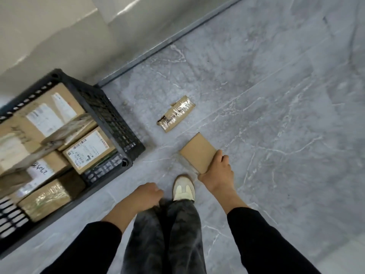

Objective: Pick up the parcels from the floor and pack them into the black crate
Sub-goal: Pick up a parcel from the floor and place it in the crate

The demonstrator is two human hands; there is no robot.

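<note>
Here the black crate (110, 115) sits packed with taped and labelled parcels (89, 149), while the right hand (216, 171) pinches a flat box (197, 152) just above the floor (276, 115), the left hand (147, 196) curled loosely, holding nothing.

A grey marble-veined floor (276, 95) fills most of the view. A pale wall (59, 26) meets it along a grey skirting strip (177, 38). One white shoe (183, 187) stands below dark patterned trousers (167, 234).

Two floor parcels (176, 114) (198, 153), one black crate (110, 115), two hands (217, 171) (147, 194).
</note>
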